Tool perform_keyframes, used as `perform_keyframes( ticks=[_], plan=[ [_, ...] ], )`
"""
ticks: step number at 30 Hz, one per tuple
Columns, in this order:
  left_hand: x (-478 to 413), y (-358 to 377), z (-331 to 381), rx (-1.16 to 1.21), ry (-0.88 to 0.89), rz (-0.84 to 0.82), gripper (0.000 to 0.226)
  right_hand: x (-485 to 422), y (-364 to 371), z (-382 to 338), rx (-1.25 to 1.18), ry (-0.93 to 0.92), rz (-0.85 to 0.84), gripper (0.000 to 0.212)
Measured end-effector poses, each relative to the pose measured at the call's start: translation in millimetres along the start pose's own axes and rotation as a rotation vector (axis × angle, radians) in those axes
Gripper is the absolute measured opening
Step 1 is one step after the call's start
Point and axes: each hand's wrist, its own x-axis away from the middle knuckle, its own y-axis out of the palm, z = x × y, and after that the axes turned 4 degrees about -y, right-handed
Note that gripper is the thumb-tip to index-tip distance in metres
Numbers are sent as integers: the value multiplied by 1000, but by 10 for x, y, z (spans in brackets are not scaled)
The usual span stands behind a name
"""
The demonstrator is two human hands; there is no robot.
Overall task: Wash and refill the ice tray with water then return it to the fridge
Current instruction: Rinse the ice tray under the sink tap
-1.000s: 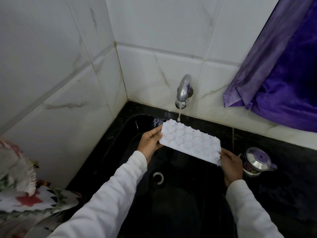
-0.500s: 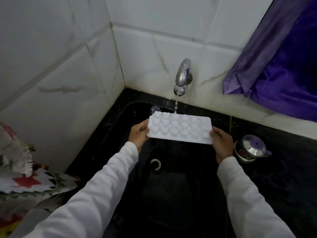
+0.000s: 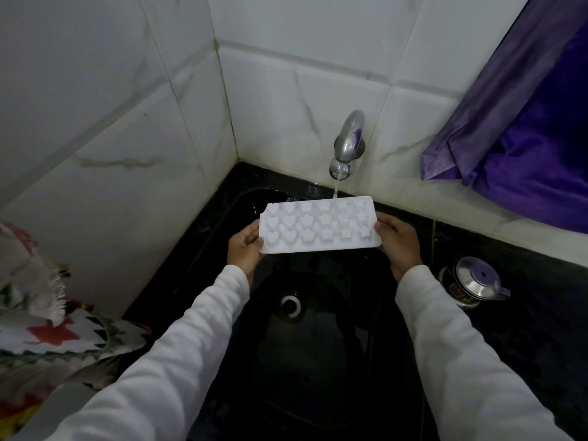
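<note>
White ice tray (image 3: 319, 226) held level over black sink (image 3: 318, 361), far edge under running tap (image 3: 347, 144). Left hand (image 3: 244, 249) pinches left short end, thumb on top; right hand (image 3: 399, 241) clamps right short end, thumb on rim. Steel pot (image 3: 474, 283) on counter right.

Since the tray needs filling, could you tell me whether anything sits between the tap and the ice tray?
Nothing visible does: the tap runs straight onto the far edge of the ice tray, held by the left hand and right hand.
</note>
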Motion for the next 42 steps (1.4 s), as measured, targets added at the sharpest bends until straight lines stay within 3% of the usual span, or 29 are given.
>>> perform_keyframes(
  ticks=[13,36,42],
  plan=[
    [-174,-221,-243,40,-63,213,53,72,283,-190,-8,-37,-161,36],
    [-123,-292,-336,80,-222,242,40,265,441,-398,-83,-80,-215,23],
    [-105,-256,-253,57,-224,213,49,213,401,-345,-120,-57,-178,28]
  ],
)
